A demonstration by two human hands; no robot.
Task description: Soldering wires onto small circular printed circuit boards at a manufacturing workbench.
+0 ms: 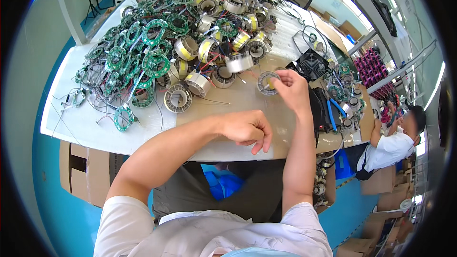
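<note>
The right hand (292, 91) pinches a silvery ring-shaped part (262, 87) over the brown sheet (281, 132), beside the heap of rings (188, 47) — the left hand (248, 129) hangs nearer the body, fingers bent, its grip impossible to tell.

Beyond the left hand (246, 128), the white table (90, 129) bears heaped green circuit rings (155, 63) and metal coil rings (197, 84); a brown sheet (247, 101) lies below the right hand (292, 88).

The person wears a white short-sleeved shirt (204, 233), dark trousers (183, 192).
</note>
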